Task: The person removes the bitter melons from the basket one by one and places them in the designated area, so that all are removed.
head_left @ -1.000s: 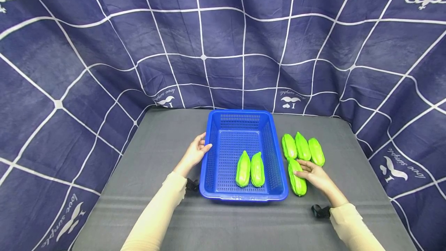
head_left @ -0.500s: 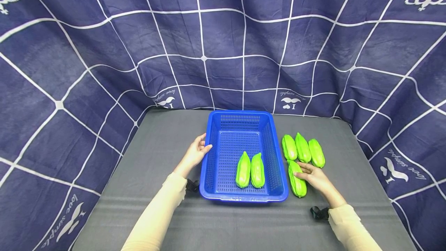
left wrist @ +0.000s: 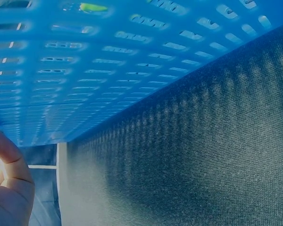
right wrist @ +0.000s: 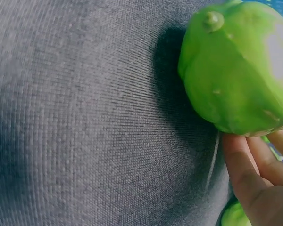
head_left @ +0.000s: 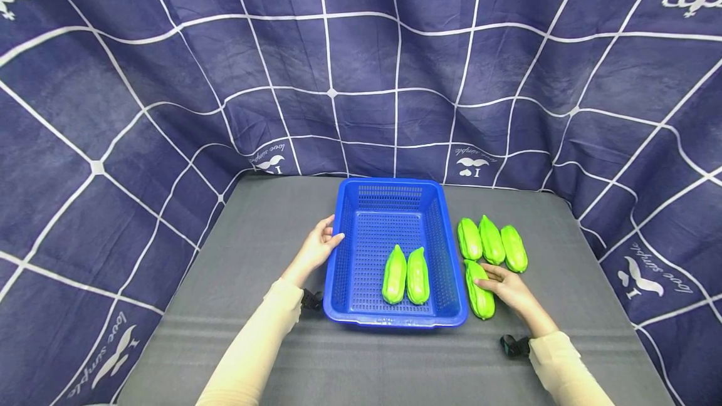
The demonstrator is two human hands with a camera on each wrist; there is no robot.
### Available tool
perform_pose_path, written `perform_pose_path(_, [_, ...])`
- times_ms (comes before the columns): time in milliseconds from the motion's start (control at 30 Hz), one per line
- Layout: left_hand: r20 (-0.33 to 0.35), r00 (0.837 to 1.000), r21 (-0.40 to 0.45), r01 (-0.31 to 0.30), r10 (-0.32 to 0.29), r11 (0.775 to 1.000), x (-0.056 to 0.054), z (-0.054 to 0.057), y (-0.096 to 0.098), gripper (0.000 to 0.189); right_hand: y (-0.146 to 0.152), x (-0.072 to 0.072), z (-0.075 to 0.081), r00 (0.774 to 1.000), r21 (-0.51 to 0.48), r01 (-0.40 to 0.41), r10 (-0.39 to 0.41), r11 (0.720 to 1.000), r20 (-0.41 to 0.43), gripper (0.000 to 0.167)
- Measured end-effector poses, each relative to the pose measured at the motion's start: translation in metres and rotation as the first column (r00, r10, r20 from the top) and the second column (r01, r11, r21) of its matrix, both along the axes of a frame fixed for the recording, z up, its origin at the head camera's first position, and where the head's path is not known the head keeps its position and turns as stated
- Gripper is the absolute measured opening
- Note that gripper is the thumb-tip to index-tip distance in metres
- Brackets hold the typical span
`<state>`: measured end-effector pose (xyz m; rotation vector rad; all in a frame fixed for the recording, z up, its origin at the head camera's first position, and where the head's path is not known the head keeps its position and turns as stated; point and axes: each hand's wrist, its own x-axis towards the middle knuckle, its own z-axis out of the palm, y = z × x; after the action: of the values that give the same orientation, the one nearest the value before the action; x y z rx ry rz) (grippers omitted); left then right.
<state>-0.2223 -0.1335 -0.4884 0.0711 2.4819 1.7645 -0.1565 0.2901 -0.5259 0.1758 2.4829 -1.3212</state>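
Note:
In the head view my left hand [head_left: 317,244] grips the left rim of a blue plastic basket [head_left: 396,320], thumb on the rim and fingers on its outer side. Two long, ridged green gourds [head_left: 394,275] lie side by side inside, near its front right. Right of the basket, my right hand [head_left: 509,287] holds another green gourd [head_left: 479,296] between thumb and fingers, its narrow end pointing away. In the right wrist view this gourd [right wrist: 236,70] shows a small nub at its blunt end, with a dark shadow on the cloth beside it. The fingers [right wrist: 240,162] touch its lower side.
Beyond the right hand, three more green gourds [head_left: 492,242] lie in a row by the basket's right side. Dark grey cloth [head_left: 271,218] covers the table. A navy curtain with white lines [head_left: 366,118] hangs behind and along both sides.
The right hand and its gourd have shifted slightly toward me and left, and the gourd now lies apart from the row behind it. The left hand and basket have stayed put.

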Motion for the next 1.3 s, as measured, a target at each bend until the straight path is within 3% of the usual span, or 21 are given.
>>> perform_pose_path(67, [0.008, 1.000, 0.002, -0.012, 0.012, 1.000, -0.005, -0.011, -0.001, 0.059, -0.001, 0.000, -0.001, 1.000, -0.001, 0.012, -0.012, 1.000, -0.008, 0.072])
perform_pose_path(167, [0.016, 1.000, -0.001, -0.017, 0.017, 1.000, -0.008, -0.015, -0.002, 0.059, -0.002, 0.000, -0.001, 1.000, 0.005, 0.026, -0.026, 1.000, -0.013, 0.071])
perform_pose_path(433, [0.032, 0.999, -0.001, -0.022, 0.022, 1.000, -0.007, -0.013, -0.002, 0.059, -0.002, 0.000, -0.002, 0.999, 0.019, 0.044, -0.044, 0.999, -0.002, 0.072])
perform_pose_path(633, [0.019, 1.000, 0.001, -0.015, 0.015, 1.000, -0.008, -0.012, -0.002, 0.059, -0.001, 0.001, -0.001, 0.999, -0.037, 0.053, -0.053, 0.998, -0.001, 0.070])
perform_pose_path(1300, [0.025, 1.000, 0.004, -0.014, 0.014, 1.000, -0.008, -0.013, -0.002, 0.060, -0.002, 0.001, 0.018, 0.997, -0.018, 0.079, -0.080, 0.997, -0.013, 0.070])
